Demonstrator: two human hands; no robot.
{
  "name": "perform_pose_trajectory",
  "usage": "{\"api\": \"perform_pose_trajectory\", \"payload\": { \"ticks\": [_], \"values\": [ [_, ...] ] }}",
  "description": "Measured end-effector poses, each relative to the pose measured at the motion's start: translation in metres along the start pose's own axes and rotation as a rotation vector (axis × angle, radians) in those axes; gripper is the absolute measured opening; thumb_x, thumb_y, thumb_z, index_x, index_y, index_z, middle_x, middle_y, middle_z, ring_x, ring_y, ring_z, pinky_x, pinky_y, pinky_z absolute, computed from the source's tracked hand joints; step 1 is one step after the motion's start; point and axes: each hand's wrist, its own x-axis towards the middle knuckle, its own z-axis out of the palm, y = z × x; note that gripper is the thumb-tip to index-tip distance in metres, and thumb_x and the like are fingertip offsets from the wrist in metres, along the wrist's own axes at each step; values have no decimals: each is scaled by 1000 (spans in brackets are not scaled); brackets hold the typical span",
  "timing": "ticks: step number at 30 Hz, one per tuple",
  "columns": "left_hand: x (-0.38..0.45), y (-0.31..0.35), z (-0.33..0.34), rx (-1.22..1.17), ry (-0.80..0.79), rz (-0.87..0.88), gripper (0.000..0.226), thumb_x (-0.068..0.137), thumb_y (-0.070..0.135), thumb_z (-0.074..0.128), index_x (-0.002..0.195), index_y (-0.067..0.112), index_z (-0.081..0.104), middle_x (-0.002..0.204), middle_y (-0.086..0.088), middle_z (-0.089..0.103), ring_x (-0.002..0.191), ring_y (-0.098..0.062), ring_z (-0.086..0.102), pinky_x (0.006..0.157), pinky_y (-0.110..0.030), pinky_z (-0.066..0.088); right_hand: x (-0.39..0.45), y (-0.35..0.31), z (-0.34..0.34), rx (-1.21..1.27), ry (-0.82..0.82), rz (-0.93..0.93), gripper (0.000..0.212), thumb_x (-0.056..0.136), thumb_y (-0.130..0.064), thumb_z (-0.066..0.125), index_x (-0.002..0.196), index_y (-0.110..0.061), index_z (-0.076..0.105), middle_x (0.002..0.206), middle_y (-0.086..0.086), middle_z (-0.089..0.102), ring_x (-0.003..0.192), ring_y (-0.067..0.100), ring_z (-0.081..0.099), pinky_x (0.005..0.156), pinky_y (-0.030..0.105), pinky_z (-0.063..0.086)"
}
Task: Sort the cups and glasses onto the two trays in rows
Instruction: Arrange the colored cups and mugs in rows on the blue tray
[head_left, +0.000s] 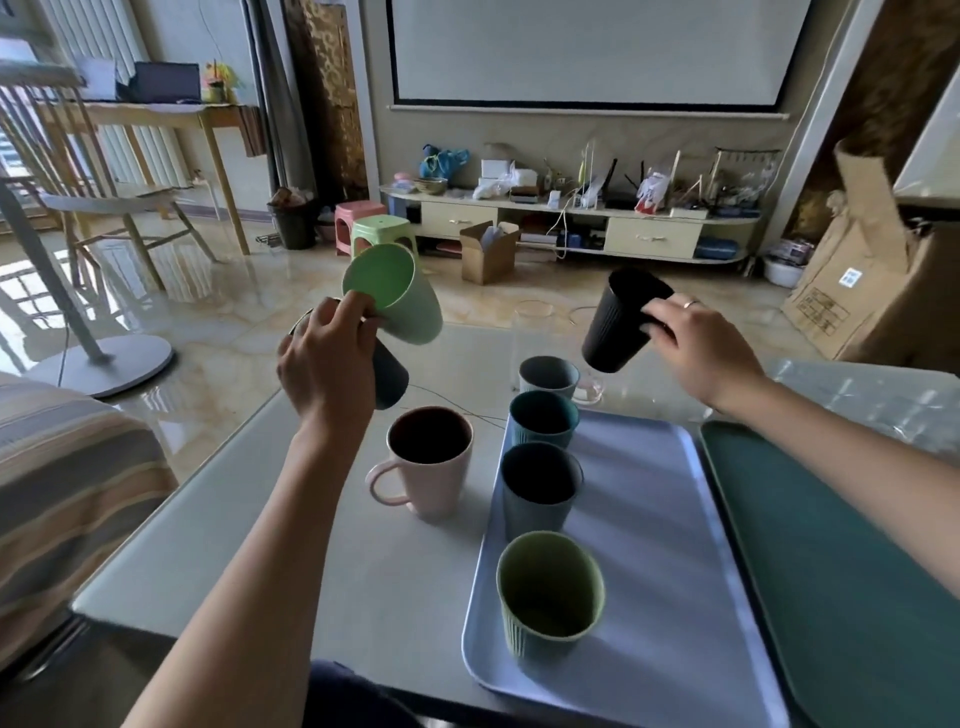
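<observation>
My left hand (324, 358) is raised over the table's far left and grips two cups at once: a light green cup (400, 299) tilted with its mouth toward me, and a dark grey cup (388, 376) below it. At the same height my right hand (698, 345) holds a black ribbed cup (621, 327), tilted. On the lilac tray (670, 519) three ribbed cups stand in a column: olive green (550, 597), grey-blue (540, 488), teal (543, 418). A grey cup (548, 376) stands just beyond the tray. A pink mug (428, 462) stands left of the tray. The dark green tray (841, 561) lies to the right.
A clear tall glass (532, 332) and a low glass (589, 387) stand at the table's far edge. A striped sofa (67, 478) sits to the left, a fan base (104, 364) on the floor beyond. Cardboard boxes (872, 275) stand at the right.
</observation>
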Motion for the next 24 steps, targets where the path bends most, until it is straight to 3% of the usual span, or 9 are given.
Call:
{"api": "perform_pose_trajectory", "payload": {
  "ticks": [10,16,20,22,24],
  "values": [
    [-4,52,4,-64,-41,94,12,88,26,58,95,17,62,95,-6,68,87,-32,62,77,-38,42,-38,28,58,-10,-234,165,28,96,-14,47,121,-10,58,110,16,56,93,36,59,77,42,51],
    [-9,55,10,-39,-97,144,17,89,30,57,97,16,63,95,-6,67,88,-32,62,76,-37,41,-35,32,89,-32,-339,208,25,96,-15,41,115,-12,56,105,13,48,85,34,58,68,34,42],
    [-10,60,11,-39,-123,181,19,90,30,57,99,15,64,96,-7,68,89,-32,62,77,-38,42,-35,32,86,-46,-369,217,35,97,-21,43,132,-20,48,128,9,43,94,32,59,73,37,48],
    [-11,65,11,-48,-127,201,19,90,30,57,99,14,63,96,-6,68,89,-31,62,77,-37,42,-37,30,77,-64,-309,207,45,96,-23,46,141,-26,37,138,5,36,95,28,60,70,38,51],
    [-12,71,10,-68,-122,225,19,90,30,58,98,14,64,95,-6,69,88,-30,63,76,-36,42,-38,22,66,-1,-150,166,50,93,-14,48,141,-22,36,138,9,37,89,29,61,62,36,49]
  ]
}}
